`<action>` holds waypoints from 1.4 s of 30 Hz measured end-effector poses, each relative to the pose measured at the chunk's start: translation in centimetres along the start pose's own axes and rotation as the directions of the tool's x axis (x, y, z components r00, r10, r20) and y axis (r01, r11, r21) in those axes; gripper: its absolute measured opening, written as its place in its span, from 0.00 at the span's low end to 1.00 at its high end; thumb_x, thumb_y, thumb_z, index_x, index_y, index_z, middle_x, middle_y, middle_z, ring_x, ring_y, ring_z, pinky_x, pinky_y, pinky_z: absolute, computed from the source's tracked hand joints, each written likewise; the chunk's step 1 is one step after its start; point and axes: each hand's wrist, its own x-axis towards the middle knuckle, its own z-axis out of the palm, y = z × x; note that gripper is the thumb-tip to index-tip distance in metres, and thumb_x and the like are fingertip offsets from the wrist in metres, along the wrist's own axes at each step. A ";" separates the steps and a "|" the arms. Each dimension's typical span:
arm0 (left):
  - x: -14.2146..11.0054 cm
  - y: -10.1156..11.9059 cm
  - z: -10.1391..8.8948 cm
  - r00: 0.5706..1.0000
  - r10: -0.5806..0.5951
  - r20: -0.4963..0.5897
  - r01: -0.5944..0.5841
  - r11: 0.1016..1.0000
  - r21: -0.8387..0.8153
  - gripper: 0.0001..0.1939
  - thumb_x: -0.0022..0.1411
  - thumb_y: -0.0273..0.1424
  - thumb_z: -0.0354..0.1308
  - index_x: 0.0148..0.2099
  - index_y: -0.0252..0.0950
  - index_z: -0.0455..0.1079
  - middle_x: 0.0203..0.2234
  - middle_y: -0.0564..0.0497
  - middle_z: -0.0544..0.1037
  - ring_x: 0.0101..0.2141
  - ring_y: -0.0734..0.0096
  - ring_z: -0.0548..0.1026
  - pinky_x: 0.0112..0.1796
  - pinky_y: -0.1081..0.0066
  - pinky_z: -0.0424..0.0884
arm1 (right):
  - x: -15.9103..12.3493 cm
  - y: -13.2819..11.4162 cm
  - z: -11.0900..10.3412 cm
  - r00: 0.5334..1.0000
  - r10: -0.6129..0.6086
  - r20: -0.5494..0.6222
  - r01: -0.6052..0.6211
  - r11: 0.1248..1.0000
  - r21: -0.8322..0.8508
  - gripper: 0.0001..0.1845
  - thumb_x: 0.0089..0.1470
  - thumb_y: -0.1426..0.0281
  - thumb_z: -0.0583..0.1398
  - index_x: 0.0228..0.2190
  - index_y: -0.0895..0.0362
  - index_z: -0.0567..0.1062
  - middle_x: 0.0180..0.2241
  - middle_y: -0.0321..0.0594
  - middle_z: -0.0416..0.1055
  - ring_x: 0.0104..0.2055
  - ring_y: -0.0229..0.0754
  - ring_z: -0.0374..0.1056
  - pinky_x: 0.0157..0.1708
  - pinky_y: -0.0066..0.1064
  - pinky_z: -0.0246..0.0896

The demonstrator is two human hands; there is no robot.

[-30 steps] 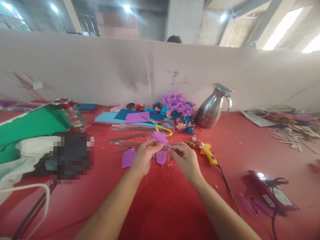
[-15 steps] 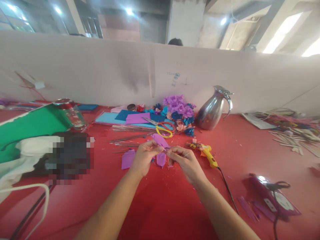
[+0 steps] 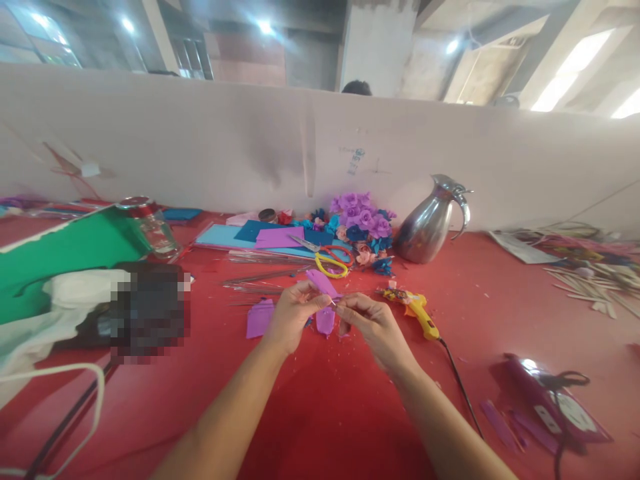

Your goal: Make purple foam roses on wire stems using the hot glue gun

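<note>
My left hand [image 3: 293, 317] is closed in a pinch on a purple paper petal [image 3: 323, 283], which sticks up past the fingertips. My right hand [image 3: 371, 320] meets it, thumb and forefinger pinched together at the petal's lower end. A thin pale tip shows between the two thumbs; what the right fingers hold is too small to make out. Below the hands, another purple paper piece [image 3: 325, 321] lies on the red table [image 3: 320, 413]. A stack of purple paper pieces [image 3: 260, 319] is left of my left hand. A yellow glue gun [image 3: 417, 312] lies right of my right hand.
Scissors [image 3: 327, 259] rest on coloured paper sheets [image 3: 220, 235] beyond the hands. Paper flowers [image 3: 357, 217] are heaped beside a steel jug [image 3: 425, 223]. Thin wires [image 3: 255, 275] lie in front. A glass jar [image 3: 155, 230] stands left; wooden sticks [image 3: 587, 287] lie right.
The whole view has shifted slightly. Both hands stay together around the petal, with almost no change in their grip.
</note>
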 end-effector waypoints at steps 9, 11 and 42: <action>-0.2 0.0 0.2 1.000 0.010 -0.015 -0.010 1.000 -0.015 0.08 0.41 0.31 0.71 0.27 0.36 0.77 0.24 0.52 0.77 0.30 0.71 0.72 0.35 0.71 0.66 | 0.0 0.1 0.2 0.999 0.022 0.030 -0.023 0.998 0.051 0.12 0.51 0.60 0.63 0.24 0.56 0.75 0.20 0.34 0.70 0.24 0.36 0.65 0.28 0.29 0.59; -0.3 0.2 0.3 1.000 0.010 -0.021 -0.011 1.000 -0.022 0.08 0.40 0.30 0.71 0.26 0.36 0.77 0.24 0.53 0.77 0.29 0.71 0.71 0.35 0.71 0.66 | 0.0 0.1 0.3 0.999 0.042 0.030 -0.043 0.997 0.060 0.13 0.50 0.59 0.64 0.25 0.56 0.75 0.19 0.34 0.70 0.23 0.36 0.65 0.27 0.29 0.58; -0.8 0.0 0.6 0.998 0.024 0.063 -0.034 0.988 0.153 0.05 0.46 0.30 0.69 0.28 0.36 0.76 0.22 0.53 0.76 0.28 0.70 0.72 0.32 0.71 0.66 | 0.7 1.9 0.6 0.999 0.037 0.025 -0.038 0.998 0.057 0.17 0.45 0.54 0.65 0.24 0.56 0.76 0.23 0.35 0.69 0.27 0.38 0.61 0.31 0.30 0.57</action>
